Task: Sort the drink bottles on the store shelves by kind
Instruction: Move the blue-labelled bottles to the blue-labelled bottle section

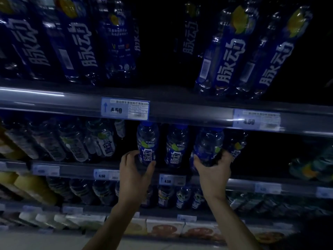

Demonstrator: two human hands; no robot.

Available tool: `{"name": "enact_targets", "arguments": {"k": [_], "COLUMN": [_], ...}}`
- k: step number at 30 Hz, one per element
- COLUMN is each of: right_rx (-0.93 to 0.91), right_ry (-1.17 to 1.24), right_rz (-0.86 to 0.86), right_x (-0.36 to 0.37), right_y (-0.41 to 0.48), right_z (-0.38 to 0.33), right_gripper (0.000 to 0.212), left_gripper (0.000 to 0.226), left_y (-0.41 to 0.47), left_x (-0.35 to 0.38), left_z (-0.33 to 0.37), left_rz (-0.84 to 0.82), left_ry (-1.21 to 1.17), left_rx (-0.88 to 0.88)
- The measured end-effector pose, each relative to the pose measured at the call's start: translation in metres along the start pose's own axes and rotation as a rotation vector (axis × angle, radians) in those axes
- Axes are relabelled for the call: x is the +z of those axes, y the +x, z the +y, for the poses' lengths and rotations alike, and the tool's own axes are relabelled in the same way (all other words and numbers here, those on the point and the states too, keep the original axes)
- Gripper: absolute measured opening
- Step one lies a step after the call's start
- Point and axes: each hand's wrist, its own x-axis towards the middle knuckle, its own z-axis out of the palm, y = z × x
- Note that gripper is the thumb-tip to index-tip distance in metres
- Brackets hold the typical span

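Head view of a dimly lit store shelf unit with both hands raised to the middle shelf. The left hand is curled around the lower body of a blue-labelled bottle that stands upright, thumb on its right side and fingers wrapped round its left; the grip is closed on the bottle near its base. The right hand cups a second blue bottle from below and from the right, and this bottle leans with its cap toward the upper right, so its long axis is tilted off vertical. Between the two held bottles stands a third blue bottle, upright and untouched, near each hand. Just right of the tilted bottle, and touching or nearly touching it, stands a further bottle with a yellow fruit mark. To the left on the same shelf lies a row of clear, pale-labelled bottles, a different kind. Judged from the tilt, the right-hand bottle is the one being lifted or set, and its slot lies directly above the right hand.
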Motion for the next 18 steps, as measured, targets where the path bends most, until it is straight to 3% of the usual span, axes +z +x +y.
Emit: {"name": "enact_targets", "arguments": {"k": [10,18], "right_rx": [0.051,0.063], "right_ry": [-0.018,-0.048], "right_rz": [0.042,0.089], "right_x": [0.023,0.023], "right_y": [0.015,0.011], "right_z": [0.020,0.016], "right_gripper": [0.060,0.073], "left_gripper": [0.059,0.071], "left_y": [0.014,0.027], "left_x": [0.012,0.017], "left_z": [-0.012,-0.011], "left_rz": [0.001,0.032], "left_ry": [-0.050,-0.073], "left_rx": [-0.046,-0.082]}}
